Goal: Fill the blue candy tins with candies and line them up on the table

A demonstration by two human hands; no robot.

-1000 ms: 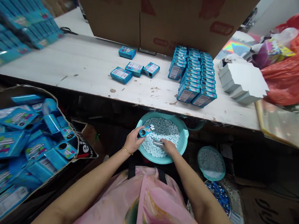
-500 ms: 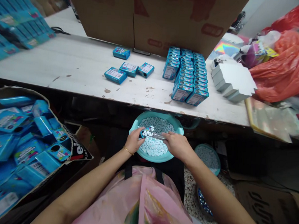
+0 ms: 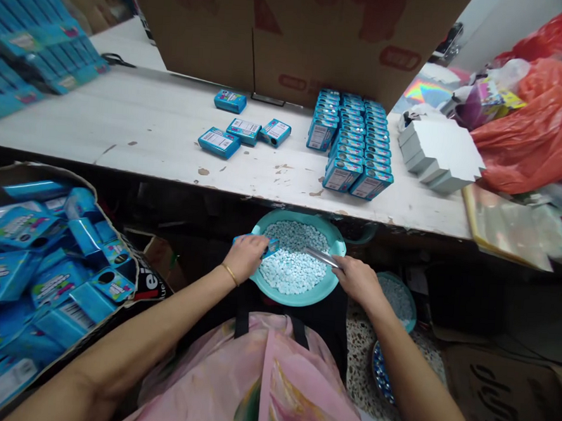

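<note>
A teal bowl [image 3: 333, 283] full of small pale tablets [image 3: 294, 268] rests on my lap below the table edge. My left hand [image 3: 244, 259] is closed round a small blue box [image 3: 272, 244], held level at the bowl's left rim. My right hand [image 3: 358, 282] grips a thin metal scoop [image 3: 321, 256] whose tip lies over the tablets at the bowl's right side.
A white worktable [image 3: 148, 126] carries three loose blue boxes [image 3: 218, 142] and a packed block of blue boxes [image 3: 354, 142]. A large cardboard box [image 3: 292, 27] stands behind. A carton of empty blue boxes [image 3: 34, 271] sits left. A second teal bowl [image 3: 399, 294] is on the floor right.
My right hand drew the scoop away from the box toward the bowl's right rim. My left hand turned the box level and shifted it to the left rim.
</note>
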